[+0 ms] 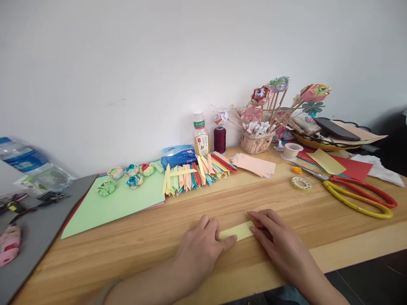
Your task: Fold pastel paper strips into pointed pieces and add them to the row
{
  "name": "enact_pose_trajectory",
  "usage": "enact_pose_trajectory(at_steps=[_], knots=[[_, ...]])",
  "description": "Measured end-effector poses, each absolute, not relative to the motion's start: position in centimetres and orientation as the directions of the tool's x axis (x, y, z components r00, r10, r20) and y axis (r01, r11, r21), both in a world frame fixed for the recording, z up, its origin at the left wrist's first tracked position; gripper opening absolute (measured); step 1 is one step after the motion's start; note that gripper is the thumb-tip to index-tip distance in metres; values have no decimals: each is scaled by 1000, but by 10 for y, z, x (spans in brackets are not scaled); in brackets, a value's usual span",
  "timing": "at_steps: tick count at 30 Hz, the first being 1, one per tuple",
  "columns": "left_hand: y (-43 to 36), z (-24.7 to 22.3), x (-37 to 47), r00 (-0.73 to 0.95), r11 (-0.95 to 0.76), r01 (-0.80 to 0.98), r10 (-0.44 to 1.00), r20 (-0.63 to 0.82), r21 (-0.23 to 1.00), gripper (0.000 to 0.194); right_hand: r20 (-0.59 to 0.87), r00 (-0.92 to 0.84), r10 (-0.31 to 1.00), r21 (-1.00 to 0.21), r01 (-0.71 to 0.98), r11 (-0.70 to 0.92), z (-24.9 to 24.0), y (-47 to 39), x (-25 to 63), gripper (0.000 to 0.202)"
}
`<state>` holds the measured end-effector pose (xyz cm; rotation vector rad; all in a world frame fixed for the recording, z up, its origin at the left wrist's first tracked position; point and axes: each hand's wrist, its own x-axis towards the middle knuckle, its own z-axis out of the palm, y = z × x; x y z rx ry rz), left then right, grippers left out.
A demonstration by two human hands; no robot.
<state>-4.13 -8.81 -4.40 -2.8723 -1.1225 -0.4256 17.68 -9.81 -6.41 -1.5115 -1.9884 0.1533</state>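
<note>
A pale yellow paper strip [244, 231] lies on the wooden table between my two hands. My left hand [203, 243] has its fingers curled, and its thumb presses along the strip's near edge at the left end, which is partly hidden. At the opposite end, my right hand [275, 235] holds the strip between thumb and fingers, hiding its tip. Beyond the hands lies a row of folded coloured paper pieces [181, 180]. Several rolled paper flowers [106, 187] rest on light green sheets [121, 207] to the left.
On the right are red-and-yellow scissors [359, 192], a tape roll [301, 183] and a white spool [291, 150]. Pink paper cards [254, 164], a tissue pack [178, 155], a bottle [201, 133], dark red thread [219, 140] and a flower basket [257, 142] stand toward the wall.
</note>
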Motion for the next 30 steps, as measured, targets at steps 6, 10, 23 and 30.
enact_pose_trajectory(at_steps=[6,10,23,30], knots=[[-87,-55,-40,695,-719,694,660,287,-27,12,585,-460,668,23,833,553,-64,-130,161,44],[-92,-44,-43,786,-763,616,575,227,-198,29,516,-525,677,83,817,570,-57,-142,155,56],[-93,-32,-81,892,-852,452,436,119,-263,37,572,-475,668,88,846,526,-54,-140,176,56],[-91,-32,-92,855,-843,518,517,46,-146,44,545,-539,643,164,820,548,-49,-137,188,54]])
